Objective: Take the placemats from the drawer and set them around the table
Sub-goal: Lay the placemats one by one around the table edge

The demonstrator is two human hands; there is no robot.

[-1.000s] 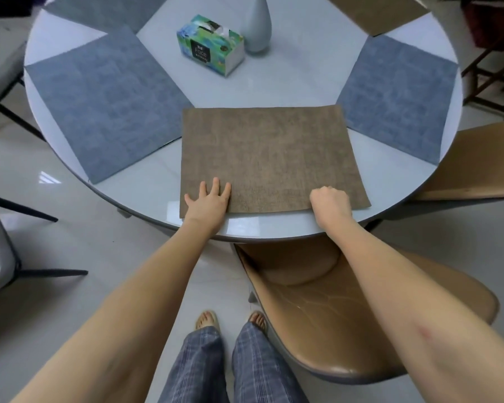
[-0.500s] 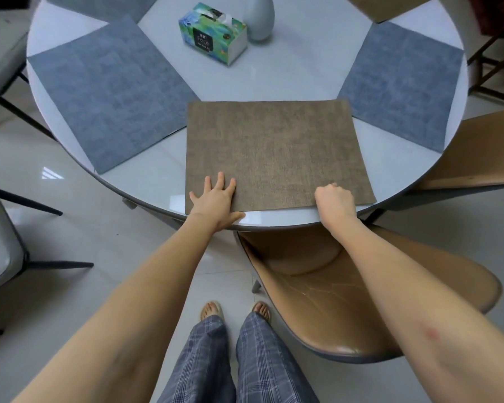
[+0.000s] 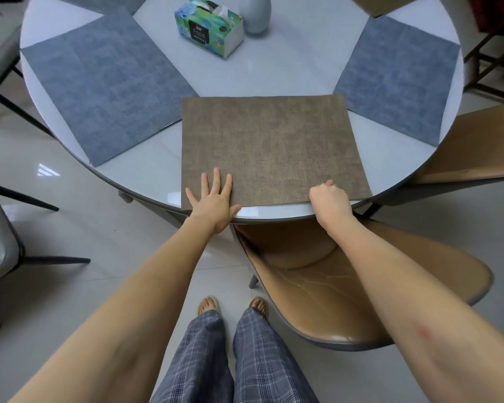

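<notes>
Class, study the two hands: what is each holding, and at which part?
The right hand pinches the brown placemat at its near edge; the left hand only presses flat on its near-left corner.

The top edge cuts off the far side of the surface, the upper part of the grey vase and most of two far placemats. The right hand is curled, so its fingertips and grip on the brown placemat stay hidden.

You'll see a tissue box beside what looks like a grey vase; a tan chair below.
</notes>
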